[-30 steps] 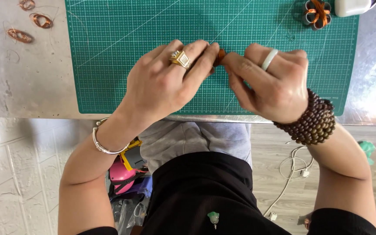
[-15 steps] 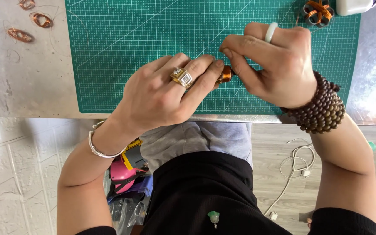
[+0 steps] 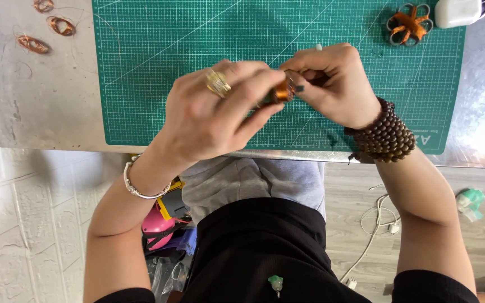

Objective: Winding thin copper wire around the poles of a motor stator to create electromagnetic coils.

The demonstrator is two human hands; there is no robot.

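I have both hands together above the green cutting mat (image 3: 158,67): my left hand (image 3: 214,115) and right hand (image 3: 332,84) pinch a small copper wire coil (image 3: 282,90) between their fingertips. Risk, in my judgement: the thin wire could slip and unwind, or the coil drop to the mat, if either pinch loosens. My fingers hide most of the coil; any loose wire end is too fine to make out.

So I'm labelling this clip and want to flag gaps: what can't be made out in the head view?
- Copper-coloured coil: mostly covered by the left hand and right hand; its full shape is unclear.
- White object: cut off by the top edge.
- Wire loops: too small for detail.
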